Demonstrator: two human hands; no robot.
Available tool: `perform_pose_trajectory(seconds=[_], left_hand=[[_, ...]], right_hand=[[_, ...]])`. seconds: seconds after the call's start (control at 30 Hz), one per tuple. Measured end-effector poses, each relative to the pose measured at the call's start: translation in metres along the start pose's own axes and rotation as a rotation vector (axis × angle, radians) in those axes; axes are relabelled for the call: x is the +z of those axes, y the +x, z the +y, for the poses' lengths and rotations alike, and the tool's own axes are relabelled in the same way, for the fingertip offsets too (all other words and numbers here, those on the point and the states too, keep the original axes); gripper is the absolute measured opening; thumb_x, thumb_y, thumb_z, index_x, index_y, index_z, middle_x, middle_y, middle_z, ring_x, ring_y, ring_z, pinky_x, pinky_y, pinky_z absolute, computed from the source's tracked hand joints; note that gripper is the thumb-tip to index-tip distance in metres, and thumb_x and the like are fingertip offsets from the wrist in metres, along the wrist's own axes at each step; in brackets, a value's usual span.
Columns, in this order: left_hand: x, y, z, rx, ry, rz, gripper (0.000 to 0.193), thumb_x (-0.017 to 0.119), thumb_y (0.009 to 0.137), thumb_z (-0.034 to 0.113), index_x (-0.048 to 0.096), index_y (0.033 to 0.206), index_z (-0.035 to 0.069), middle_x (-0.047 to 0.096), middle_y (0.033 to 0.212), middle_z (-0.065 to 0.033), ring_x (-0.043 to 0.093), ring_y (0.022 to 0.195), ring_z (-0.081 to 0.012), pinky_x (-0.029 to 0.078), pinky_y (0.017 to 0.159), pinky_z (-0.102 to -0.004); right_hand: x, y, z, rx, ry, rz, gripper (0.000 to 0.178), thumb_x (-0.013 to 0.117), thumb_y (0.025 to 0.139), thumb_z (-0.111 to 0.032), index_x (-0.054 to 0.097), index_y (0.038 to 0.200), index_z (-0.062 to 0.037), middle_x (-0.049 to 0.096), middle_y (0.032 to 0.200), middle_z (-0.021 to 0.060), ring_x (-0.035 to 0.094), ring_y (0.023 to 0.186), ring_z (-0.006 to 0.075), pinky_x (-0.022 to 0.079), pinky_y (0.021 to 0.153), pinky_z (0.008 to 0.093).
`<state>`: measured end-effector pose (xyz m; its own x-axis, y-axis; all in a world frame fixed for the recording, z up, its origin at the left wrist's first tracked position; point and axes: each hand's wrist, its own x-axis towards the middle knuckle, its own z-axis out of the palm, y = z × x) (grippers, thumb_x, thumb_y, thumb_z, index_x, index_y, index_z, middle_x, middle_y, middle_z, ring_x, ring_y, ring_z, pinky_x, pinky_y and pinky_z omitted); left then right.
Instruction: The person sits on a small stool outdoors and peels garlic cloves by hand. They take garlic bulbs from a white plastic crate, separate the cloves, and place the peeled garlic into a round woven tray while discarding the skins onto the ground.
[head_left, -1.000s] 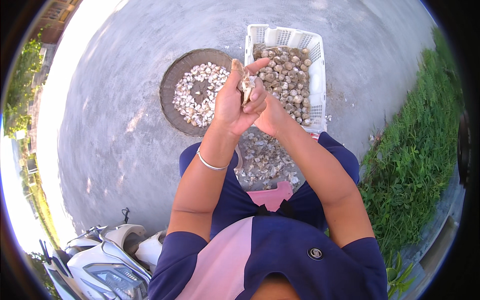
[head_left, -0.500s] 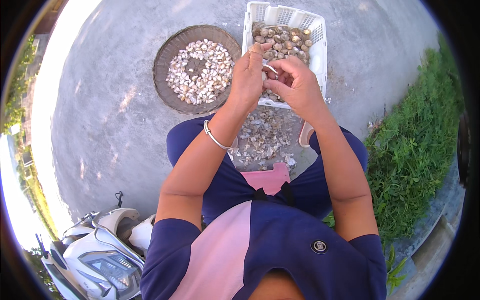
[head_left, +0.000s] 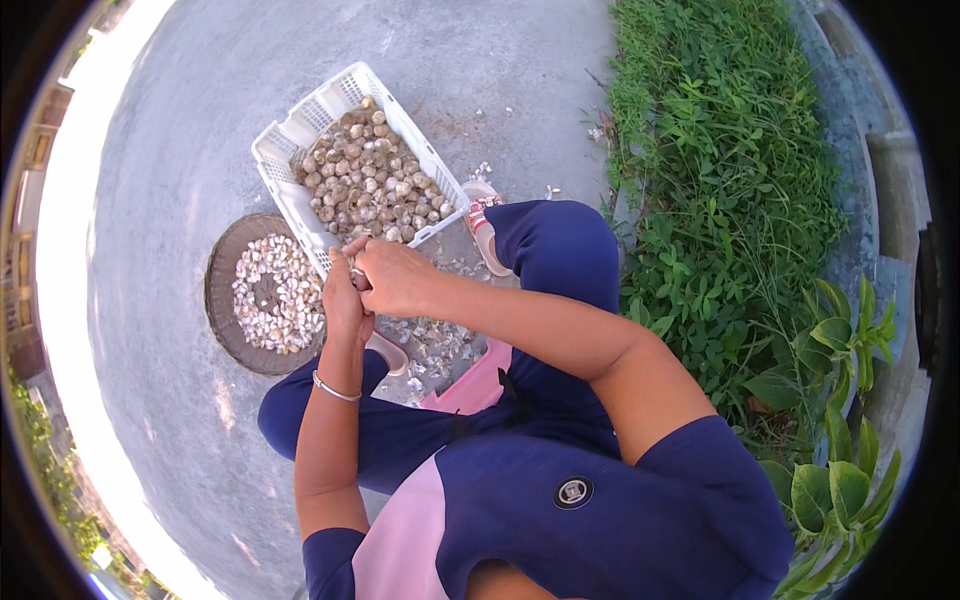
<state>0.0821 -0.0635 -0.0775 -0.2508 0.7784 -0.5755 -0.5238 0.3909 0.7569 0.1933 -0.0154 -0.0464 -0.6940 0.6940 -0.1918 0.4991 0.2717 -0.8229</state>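
My left hand (head_left: 346, 303) and my right hand (head_left: 398, 277) meet in front of the near corner of a white plastic crate (head_left: 425, 148). Both have their fingers closed and pressed together around something small. Those fingers hide most of it, so its kind cannot be made out. Many brownish garlic bulbs (head_left: 372, 180) fill the crate, lying partly on netting. Left of my hands, a round woven basket (head_left: 222, 290) holds loose whitish-pink garlic cloves (head_left: 285, 325), spread in a ring. Below my hands, dry garlic skins (head_left: 437, 342) litter the ground between my feet.
A pink plastic stool (head_left: 478, 385) shows between my legs. My sandals (head_left: 480, 228) stand near the crate and the skins. Green weeds (head_left: 700, 200) border the grey concrete (head_left: 170, 260) on the right, beside a low block wall (head_left: 895, 180). Broad-leaved plants (head_left: 840, 490) grow at the lower right.
The view has swung to the right, so crate, basket and hands appear further left and the white scooter is out of sight. My hands remain together, fingers closed.
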Motion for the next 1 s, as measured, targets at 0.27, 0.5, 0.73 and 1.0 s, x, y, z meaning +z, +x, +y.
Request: perform_pose_trajectory(seconds=[0.27,0.5,0.73,1.0], left_hand=[[0.011,-0.027,-0.06,-0.064,0.101,0.061,0.055,0.025,0.1,0.044,0.05,0.127,0.003,0.062,0.1,-0.0133,0.062,0.09,-0.0195,0.052,0.078,-0.0325],[0.027,-0.028,-0.08,0.095,-0.208,-0.391,0.035,0.039,0.099,0.028,0.052,0.121,0.005,0.058,0.11,-0.0083,0.058,0.099,-0.0186,0.05,0.082,-0.0327],[-0.066,0.007,-0.181,-0.201,1.544,-0.258,0.077,0.056,0.083,0.055,0.043,0.132,-0.002,0.043,0.134,-0.0278,0.038,0.128,-0.0398,0.031,0.106,-0.0416],[-0.042,-0.011,-0.125,-0.202,1.585,-0.411,0.056,0.048,0.085,0.057,0.057,0.125,0.018,0.044,0.138,-0.0137,0.044,0.125,-0.0348,0.037,0.098,-0.0515]], right_hand=[[0.032,-0.06,0.019,0.212,-0.126,0.099,0.014,0.062,0.072,-0.01,0.067,0.079,0.0006,0.062,0.089,0.0183,0.062,0.087,0.0344,0.052,0.075,0.041],[-0.033,-0.09,0.003,0.071,0.097,0.367,0.01,0.059,0.074,-0.006,0.061,0.083,-0.0009,0.062,0.081,0.0174,0.064,0.078,0.0276,0.051,0.067,0.0406],[-0.157,-0.114,0.122,0.177,0.62,0.844,0.016,0.057,0.083,-0.005,0.061,0.096,0.0019,0.063,0.077,0.0037,0.059,0.066,0.008,0.048,0.058,0.0221],[-0.104,-0.128,0.327,0.855,0.149,0.509,0.035,0.057,0.079,-0.007,0.056,0.112,0.0038,0.064,0.078,0.0118,0.065,0.069,0.0166,0.052,0.057,0.0269]])
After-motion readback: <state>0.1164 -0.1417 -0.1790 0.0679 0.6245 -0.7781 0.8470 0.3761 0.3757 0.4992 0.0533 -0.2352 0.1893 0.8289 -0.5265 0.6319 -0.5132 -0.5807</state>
